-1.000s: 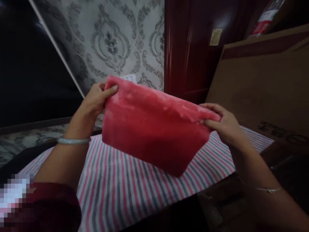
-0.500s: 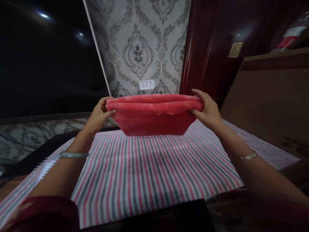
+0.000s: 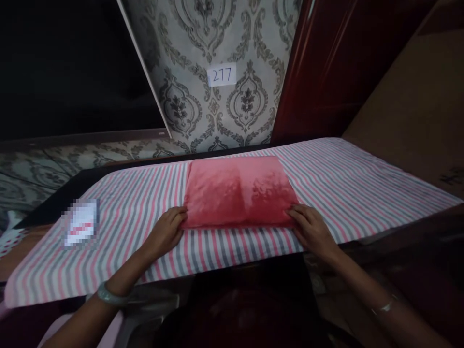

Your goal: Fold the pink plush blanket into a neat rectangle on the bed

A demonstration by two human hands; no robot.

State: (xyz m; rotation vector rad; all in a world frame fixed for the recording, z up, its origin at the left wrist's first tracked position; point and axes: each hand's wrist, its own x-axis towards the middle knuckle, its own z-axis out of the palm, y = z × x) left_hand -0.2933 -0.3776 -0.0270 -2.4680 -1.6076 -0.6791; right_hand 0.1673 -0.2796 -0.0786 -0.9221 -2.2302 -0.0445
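A folded red plush cloth (image 3: 239,193) lies flat on a striped tablecloth (image 3: 145,193), its pile smooth and lighter toward the far edge. At the near left corner of the folded cloth, my left hand (image 3: 168,229) has its fingers closed on the edge. My right hand (image 3: 312,229) pinches the near right corner in the same way. The thumbs are mostly hidden, and a bracelet rings each wrist. Whether the folded cloth is a towel, a blanket or a garment cannot be made out.
A paper marked 277 (image 3: 222,75) is on the patterned wall behind the table. A large dark screen (image 3: 72,67) stands at the back left. To the right is a big cardboard box (image 3: 416,106). A partly blurred white packet (image 3: 81,224) lies on the tablecloth's left side.
The folded red cloth came down from above the table and now lies flat. Both hands moved from its upper side ends to its near corners. The view tilted downward.
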